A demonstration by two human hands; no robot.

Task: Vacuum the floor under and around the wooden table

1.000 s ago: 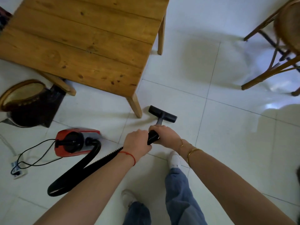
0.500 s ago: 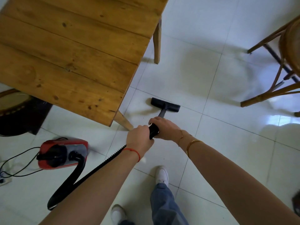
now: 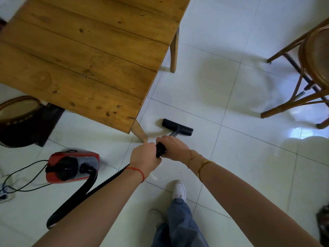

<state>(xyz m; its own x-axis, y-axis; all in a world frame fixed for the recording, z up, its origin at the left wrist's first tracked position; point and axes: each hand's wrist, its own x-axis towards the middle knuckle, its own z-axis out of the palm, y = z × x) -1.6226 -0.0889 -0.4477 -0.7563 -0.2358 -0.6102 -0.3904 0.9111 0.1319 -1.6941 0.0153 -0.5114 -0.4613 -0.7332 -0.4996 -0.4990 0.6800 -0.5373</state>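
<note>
The wooden table fills the upper left, its near leg just left of my hands. A black vacuum wand runs down to a flat black floor nozzle on the white tiles, right of that leg. My left hand grips the wand's rear end. My right hand grips it just ahead. A ribbed black hose leads from under my left arm to the red canister vacuum on the floor at the left.
A wooden chair stands at the upper right. A dark round drum-like object sits under the table's left edge. The power cord loops to a socket strip at the far left. My shoes are below.
The view has shifted a little and the nozzle sits slightly nearer to my hands beside the table leg. Both hands keep the same grip on the wand.
</note>
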